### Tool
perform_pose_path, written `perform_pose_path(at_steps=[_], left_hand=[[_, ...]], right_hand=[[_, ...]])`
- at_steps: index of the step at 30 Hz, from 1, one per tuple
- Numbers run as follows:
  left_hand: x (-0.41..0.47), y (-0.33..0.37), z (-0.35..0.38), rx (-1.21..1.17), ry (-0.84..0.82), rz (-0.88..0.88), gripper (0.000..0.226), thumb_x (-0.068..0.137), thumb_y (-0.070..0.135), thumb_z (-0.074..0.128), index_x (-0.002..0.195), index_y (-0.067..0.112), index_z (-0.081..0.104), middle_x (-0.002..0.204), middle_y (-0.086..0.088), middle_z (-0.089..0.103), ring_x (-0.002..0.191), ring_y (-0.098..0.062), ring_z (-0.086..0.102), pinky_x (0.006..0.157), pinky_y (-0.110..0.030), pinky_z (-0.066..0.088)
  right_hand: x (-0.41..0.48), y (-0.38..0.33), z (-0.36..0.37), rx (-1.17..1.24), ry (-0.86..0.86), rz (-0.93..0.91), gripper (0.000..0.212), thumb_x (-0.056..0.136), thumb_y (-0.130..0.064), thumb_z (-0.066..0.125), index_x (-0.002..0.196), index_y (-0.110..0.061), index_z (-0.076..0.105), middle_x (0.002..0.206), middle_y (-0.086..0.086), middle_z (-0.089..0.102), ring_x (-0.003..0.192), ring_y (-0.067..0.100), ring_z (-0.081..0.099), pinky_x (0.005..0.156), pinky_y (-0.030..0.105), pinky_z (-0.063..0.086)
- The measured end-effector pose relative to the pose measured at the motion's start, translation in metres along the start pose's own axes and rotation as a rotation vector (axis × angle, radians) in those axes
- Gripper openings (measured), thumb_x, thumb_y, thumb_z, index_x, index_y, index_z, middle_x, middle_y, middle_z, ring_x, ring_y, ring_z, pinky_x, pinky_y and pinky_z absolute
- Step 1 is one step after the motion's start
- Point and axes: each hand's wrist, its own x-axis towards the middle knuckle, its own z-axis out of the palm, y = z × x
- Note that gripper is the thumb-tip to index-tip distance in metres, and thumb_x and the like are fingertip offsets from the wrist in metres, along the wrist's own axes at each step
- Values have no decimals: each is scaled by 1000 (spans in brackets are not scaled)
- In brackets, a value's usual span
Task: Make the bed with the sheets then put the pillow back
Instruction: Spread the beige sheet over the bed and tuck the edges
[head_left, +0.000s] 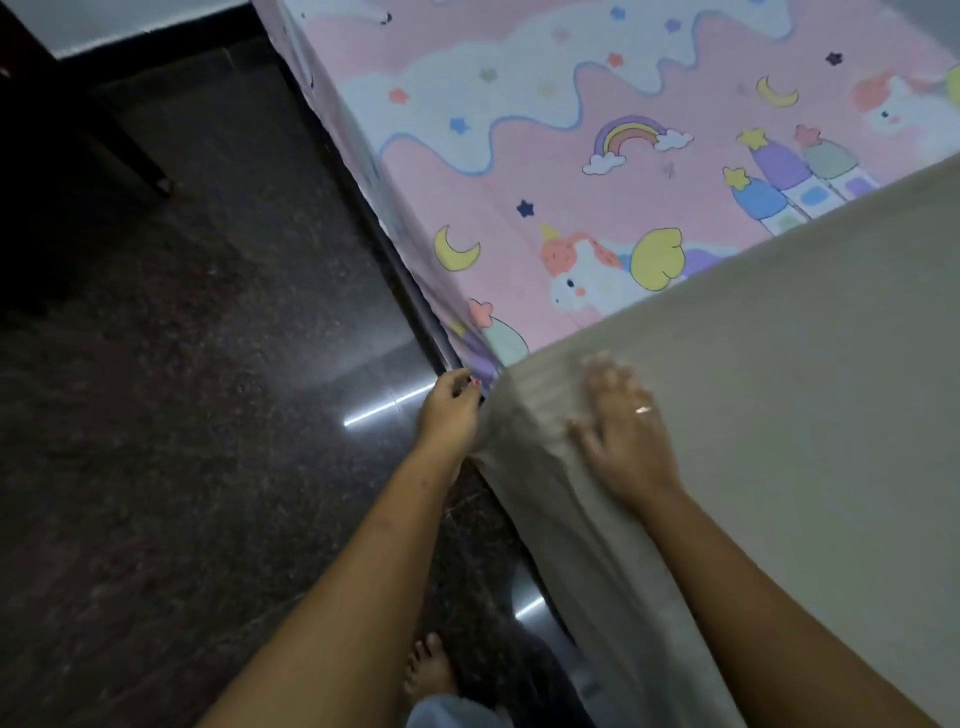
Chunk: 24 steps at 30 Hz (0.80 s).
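A pink unicorn-print sheet (597, 171) covers the far part of the bed. A plain beige sheet (789, 374) lies over the near part, its edge hanging down the bed's left side. My left hand (449, 410) is at the bed's side, fingers curled and gripping the beige sheet's hanging corner edge. My right hand (626, 436) lies flat on top of the beige sheet near that corner, fingers spread and blurred. No pillow is in view.
Dark polished stone floor (208, 415) runs along the bed's left side. A dark piece of furniture (62, 156) stands at the upper left. My bare foot (428, 670) is on the floor beside the bed.
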Motion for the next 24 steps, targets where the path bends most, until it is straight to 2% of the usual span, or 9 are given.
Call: perform_pose_path(at_steps=[2, 3, 7, 10, 13, 16, 19, 22, 24], left_hand=[[19, 3, -16, 49, -20, -9, 26, 98, 21, 49, 121, 16, 58, 123, -1, 59, 100, -12, 51, 83, -25, 38], [26, 2, -19, 61, -43, -19, 25, 98, 21, 49, 120, 15, 59, 123, -2, 59, 101, -13, 50, 83, -25, 37], [42, -1, -15, 130, -93, -26, 23, 98, 18, 47, 117, 12, 60, 109, 0, 60, 95, -12, 51, 74, -19, 39], [53, 1, -6, 156, -102, -22, 22, 98, 22, 47, 114, 17, 61, 111, -7, 65, 99, -23, 59, 83, -26, 49], [69, 4, 4, 122, -150, -39, 20, 95, 26, 52, 113, 20, 59, 112, -13, 65, 104, -34, 61, 92, -43, 51], [82, -3, 13, 164, -249, 34, 4, 89, 32, 59, 89, 28, 60, 100, -8, 66, 93, -30, 62, 88, -45, 52], [83, -3, 14, 185, -278, 118, 18, 89, 29, 56, 72, 25, 61, 80, -5, 67, 73, -19, 59, 76, -40, 51], [79, -1, 14, 123, -335, 110, 23, 94, 28, 53, 78, 14, 60, 78, -8, 63, 73, -16, 55, 71, -34, 46], [77, 3, 14, 94, -340, 111, 16, 95, 21, 52, 88, 13, 63, 85, -7, 66, 81, -16, 60, 74, -35, 47]], right_hand=[[24, -17, 7, -58, -3, 295, 81, 84, -64, 6, 153, -22, 9, 160, 5, 13, 147, 28, 11, 118, 50, 13], [30, -31, 14, -117, -41, 324, 84, 81, -65, 3, 153, -23, 6, 161, 4, 9, 147, 29, 7, 117, 51, 8], [43, -89, 27, -98, -218, -89, 76, 83, -60, 8, 150, -28, 24, 158, 2, 21, 148, 26, 8, 115, 47, -4], [53, -90, 18, 142, -198, -276, 62, 86, -42, 26, 135, -15, 52, 141, 4, 51, 137, 22, 37, 117, 42, 17], [81, -63, 6, 263, 130, -44, 43, 92, -30, 41, 126, -12, 60, 135, 7, 55, 130, 26, 46, 110, 38, 35], [122, -37, -5, 126, 141, 133, 59, 93, -45, 30, 141, -13, 44, 149, 7, 40, 140, 27, 32, 116, 40, 25], [149, -42, 6, -23, -37, 187, 79, 86, -60, 5, 152, -19, 15, 160, 1, 15, 147, 22, 13, 119, 42, 9], [153, -65, 24, -56, -53, 189, 75, 88, -63, 2, 153, -26, 6, 161, -4, 4, 148, 18, 1, 119, 42, 0], [153, -79, 23, -29, -69, 50, 70, 92, -63, 1, 152, -30, 11, 160, -7, 8, 148, 16, 0, 119, 43, -1]])
